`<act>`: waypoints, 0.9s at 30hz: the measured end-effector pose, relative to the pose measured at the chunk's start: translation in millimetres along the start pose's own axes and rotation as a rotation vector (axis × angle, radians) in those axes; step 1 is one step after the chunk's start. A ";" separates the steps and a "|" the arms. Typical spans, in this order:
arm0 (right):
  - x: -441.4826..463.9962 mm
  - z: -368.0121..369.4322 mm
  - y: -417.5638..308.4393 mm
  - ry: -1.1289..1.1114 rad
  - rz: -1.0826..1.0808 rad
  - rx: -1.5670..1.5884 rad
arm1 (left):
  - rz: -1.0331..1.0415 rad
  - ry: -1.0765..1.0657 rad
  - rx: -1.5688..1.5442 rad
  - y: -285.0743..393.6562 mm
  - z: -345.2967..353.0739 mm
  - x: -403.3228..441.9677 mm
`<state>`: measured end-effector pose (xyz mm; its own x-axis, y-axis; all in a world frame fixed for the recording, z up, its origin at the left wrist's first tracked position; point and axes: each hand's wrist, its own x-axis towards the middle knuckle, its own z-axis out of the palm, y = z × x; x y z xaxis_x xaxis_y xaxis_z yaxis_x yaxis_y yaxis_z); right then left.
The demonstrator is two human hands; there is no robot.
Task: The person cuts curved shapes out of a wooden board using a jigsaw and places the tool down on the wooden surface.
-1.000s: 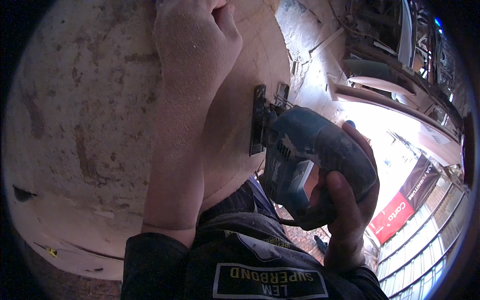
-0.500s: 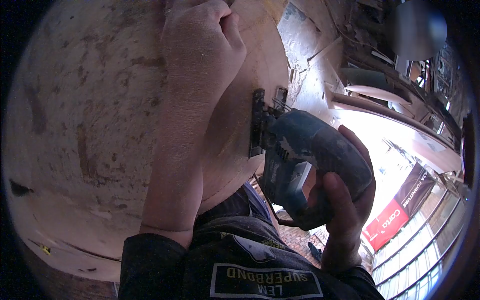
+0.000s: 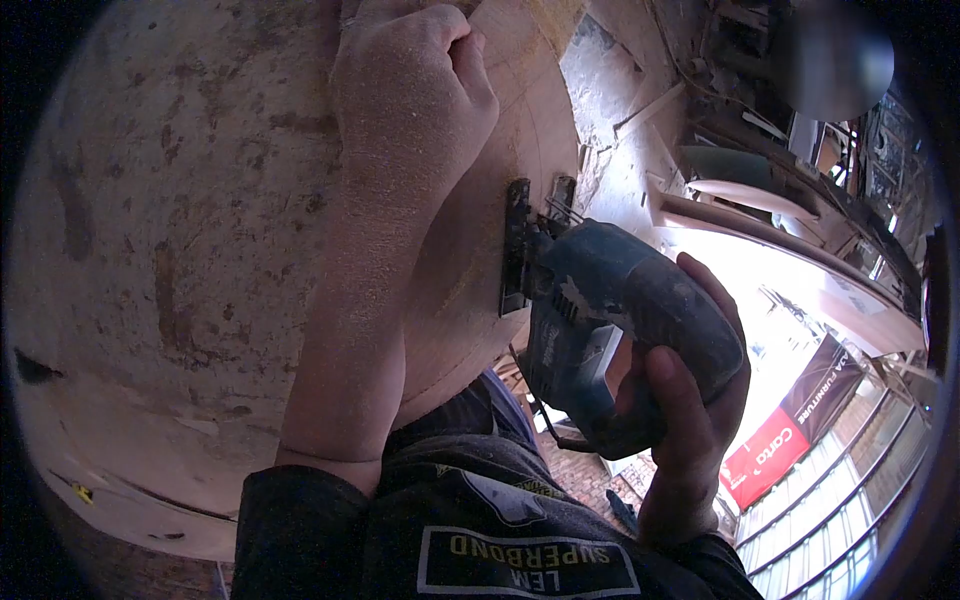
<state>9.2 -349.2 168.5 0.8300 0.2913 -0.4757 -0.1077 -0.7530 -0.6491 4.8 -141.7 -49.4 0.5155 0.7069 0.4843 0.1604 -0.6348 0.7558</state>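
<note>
Blue, scuffed jigsaw fills the right fingers; left fingers curl, their hold unclear.

On the dark shirt we read "LEM SUPERBOND", framed and upside down to us. On the red banner we make out "Carta" — and on the dark panel beside it, "FURNITURE". Small lettering on the jigsaw — we cannot read it.
</note>
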 end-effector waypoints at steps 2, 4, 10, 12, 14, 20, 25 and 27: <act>-0.4 0.6 -3.3 0.005 0.026 0.006 | -0.029 -0.013 -0.029 0.7 -0.6 0.5; 0.1 0.3 -4.5 0.004 0.039 0.012 | -0.039 -0.092 0.032 -7.5 -1.4 -1.6; 2.3 0.1 -3.7 -0.003 -0.001 0.017 | -0.006 -0.074 0.048 -5.8 -3.1 1.5; 2.9 -0.5 -5.2 -0.009 0.011 0.016 | -0.046 -0.052 0.005 -1.4 -4.0 1.2; 4.7 -1.9 -5.0 -0.018 -0.002 -0.004 | -0.147 -0.023 -0.085 9.0 -1.8 1.5; 6.5 0.8 -9.9 -0.012 0.025 0.031 | -0.078 -0.035 -0.072 2.5 -1.9 1.3; 7.0 3.1 -18.5 0.010 0.075 0.006 | -0.076 -0.064 0.032 7.3 -7.2 3.2; 7.6 8.5 -20.2 0.055 0.078 -0.028 | -0.091 -0.099 0.024 5.4 -6.8 3.1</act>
<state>13.0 -326.7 172.9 0.8485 0.1989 -0.4904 -0.1586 -0.7885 -0.5943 1.6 -140.8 -40.7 0.5780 0.7285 0.3677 0.2296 -0.5776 0.7834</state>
